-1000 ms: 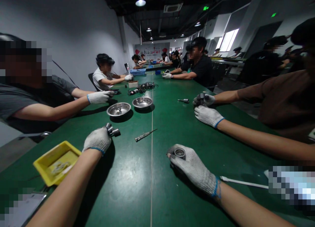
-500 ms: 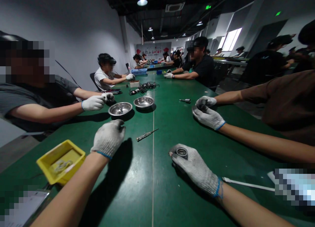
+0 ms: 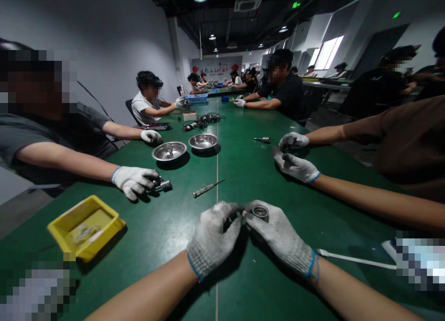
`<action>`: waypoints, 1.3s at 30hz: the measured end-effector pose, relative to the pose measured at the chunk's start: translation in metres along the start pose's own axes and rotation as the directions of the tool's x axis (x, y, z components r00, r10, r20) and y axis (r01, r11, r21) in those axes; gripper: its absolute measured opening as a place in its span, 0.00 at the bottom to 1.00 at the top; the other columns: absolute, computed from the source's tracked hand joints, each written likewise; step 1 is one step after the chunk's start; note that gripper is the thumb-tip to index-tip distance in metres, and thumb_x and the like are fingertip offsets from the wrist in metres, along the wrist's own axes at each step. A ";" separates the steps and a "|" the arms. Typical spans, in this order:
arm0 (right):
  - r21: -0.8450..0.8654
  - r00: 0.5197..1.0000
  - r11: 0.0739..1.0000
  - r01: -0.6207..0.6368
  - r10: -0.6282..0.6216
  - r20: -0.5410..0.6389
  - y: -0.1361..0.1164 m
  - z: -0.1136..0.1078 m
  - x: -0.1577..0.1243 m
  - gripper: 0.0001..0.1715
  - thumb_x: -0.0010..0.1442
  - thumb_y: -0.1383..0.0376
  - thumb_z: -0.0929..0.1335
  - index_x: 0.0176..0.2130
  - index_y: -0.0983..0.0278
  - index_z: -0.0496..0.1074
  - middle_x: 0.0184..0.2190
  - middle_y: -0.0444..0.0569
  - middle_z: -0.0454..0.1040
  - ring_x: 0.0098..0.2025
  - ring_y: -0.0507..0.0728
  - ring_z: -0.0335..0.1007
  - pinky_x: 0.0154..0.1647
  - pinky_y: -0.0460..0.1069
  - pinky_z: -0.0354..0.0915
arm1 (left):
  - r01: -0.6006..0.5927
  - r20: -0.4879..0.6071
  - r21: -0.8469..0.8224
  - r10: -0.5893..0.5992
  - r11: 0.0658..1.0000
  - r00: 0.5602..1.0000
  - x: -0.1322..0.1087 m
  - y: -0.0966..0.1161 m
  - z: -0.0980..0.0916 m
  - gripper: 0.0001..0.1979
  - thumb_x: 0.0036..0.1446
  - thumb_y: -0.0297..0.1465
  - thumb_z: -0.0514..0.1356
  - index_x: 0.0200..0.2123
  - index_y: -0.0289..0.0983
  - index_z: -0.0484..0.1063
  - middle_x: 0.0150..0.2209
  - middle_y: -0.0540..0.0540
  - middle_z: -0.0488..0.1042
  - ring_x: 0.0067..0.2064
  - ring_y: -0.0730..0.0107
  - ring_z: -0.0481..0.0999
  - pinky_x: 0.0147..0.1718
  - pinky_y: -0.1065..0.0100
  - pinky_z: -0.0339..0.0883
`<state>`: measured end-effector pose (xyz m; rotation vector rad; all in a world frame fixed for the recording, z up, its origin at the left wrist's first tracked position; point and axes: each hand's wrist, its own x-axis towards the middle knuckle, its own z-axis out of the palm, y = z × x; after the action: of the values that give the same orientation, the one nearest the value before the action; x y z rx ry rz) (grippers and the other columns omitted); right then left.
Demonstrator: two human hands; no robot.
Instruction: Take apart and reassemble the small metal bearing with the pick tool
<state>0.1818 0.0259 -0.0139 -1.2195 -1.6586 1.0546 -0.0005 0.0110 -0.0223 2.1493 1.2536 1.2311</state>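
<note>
My right hand, in a grey work glove, is closed on a small round metal ring just above the green table. My left hand, also gloved, has its fingers curled against the ring's left side, touching my right fingertips. A slim screwdriver lies on the table just beyond both hands. To the left, a co-worker's gloved hand grips a small metal cylinder part.
Two steel bowls sit further up the table. A yellow tray stands at the near left. Another co-worker's gloved hands rest at the right, near a metal part. A white strip lies by my right forearm.
My left hand let go of the metal cylinder part and moved right to meet my right hand at the ring. The co-worker on the left reached over and took the cylinder part.
</note>
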 end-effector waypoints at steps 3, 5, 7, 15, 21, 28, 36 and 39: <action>0.016 0.999 0.999 -0.031 0.031 0.015 -0.001 0.000 -0.002 0.18 0.59 0.50 0.71 0.32 0.63 0.75 0.26 0.47 0.76 0.27 0.55 0.70 0.27 0.49 0.66 | -0.033 -0.038 0.027 0.034 0.999 0.999 -0.001 -0.001 0.000 0.11 0.65 0.28 0.59 0.48 0.40 0.80 0.41 0.44 0.84 0.42 0.63 0.84 0.44 0.65 0.78; 0.029 0.999 0.998 -0.050 0.049 0.018 -0.001 0.000 -0.003 0.19 0.58 0.49 0.71 0.32 0.63 0.75 0.25 0.45 0.74 0.26 0.55 0.69 0.26 0.48 0.65 | -0.017 -0.052 0.055 0.020 0.998 0.998 -0.002 -0.001 0.001 0.10 0.65 0.28 0.59 0.47 0.40 0.79 0.40 0.44 0.84 0.41 0.63 0.84 0.43 0.65 0.78; 0.033 0.998 0.998 -0.056 0.055 0.016 -0.001 0.001 -0.003 0.19 0.58 0.49 0.72 0.33 0.63 0.75 0.24 0.45 0.74 0.26 0.55 0.69 0.25 0.48 0.64 | 0.015 -0.053 0.070 -0.011 0.997 0.999 -0.003 0.000 0.001 0.09 0.65 0.28 0.59 0.45 0.40 0.79 0.39 0.44 0.84 0.40 0.63 0.84 0.42 0.65 0.77; 0.035 0.999 0.998 -0.049 0.049 0.021 -0.002 0.000 -0.002 0.18 0.58 0.51 0.71 0.32 0.63 0.75 0.25 0.46 0.75 0.27 0.55 0.69 0.28 0.49 0.66 | 0.051 -0.035 0.076 -0.049 0.996 0.998 -0.003 0.001 0.001 0.08 0.64 0.28 0.59 0.41 0.40 0.79 0.38 0.44 0.84 0.39 0.62 0.84 0.41 0.64 0.77; 0.019 0.999 0.999 -0.035 0.035 0.019 -0.003 0.001 -0.002 0.18 0.58 0.51 0.71 0.31 0.64 0.75 0.26 0.47 0.76 0.27 0.55 0.69 0.29 0.50 0.67 | 0.003 -0.050 0.062 0.000 0.998 0.999 -0.005 -0.001 0.001 0.09 0.65 0.27 0.59 0.44 0.40 0.79 0.39 0.45 0.84 0.40 0.63 0.84 0.42 0.65 0.77; 0.023 0.999 0.998 -0.051 0.051 0.019 -0.001 0.002 -0.002 0.18 0.58 0.51 0.71 0.31 0.64 0.75 0.25 0.45 0.74 0.26 0.54 0.68 0.26 0.48 0.65 | -0.009 -0.048 0.075 0.012 0.997 0.999 -0.006 -0.004 0.002 0.10 0.64 0.26 0.59 0.45 0.39 0.79 0.39 0.45 0.83 0.40 0.64 0.84 0.42 0.66 0.77; 0.054 0.997 0.996 -0.070 0.069 0.023 0.000 0.002 -0.003 0.18 0.58 0.50 0.71 0.32 0.64 0.74 0.24 0.45 0.73 0.24 0.53 0.66 0.23 0.47 0.62 | -0.003 -0.066 0.104 0.010 0.995 0.998 -0.006 -0.005 0.003 0.12 0.63 0.26 0.60 0.48 0.40 0.78 0.39 0.46 0.84 0.40 0.63 0.84 0.41 0.65 0.77; 0.049 0.998 0.997 -0.056 0.056 0.018 0.000 0.002 -0.003 0.18 0.58 0.51 0.71 0.31 0.64 0.74 0.24 0.45 0.73 0.25 0.53 0.66 0.24 0.47 0.63 | 0.004 -0.052 0.090 0.000 0.996 0.999 -0.007 -0.004 0.003 0.11 0.63 0.26 0.60 0.47 0.40 0.79 0.40 0.46 0.84 0.40 0.64 0.84 0.42 0.65 0.77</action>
<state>0.1801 0.0227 -0.0150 -1.2340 -1.6099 1.1368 -0.0017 0.0075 -0.0307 2.1908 1.3564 1.2598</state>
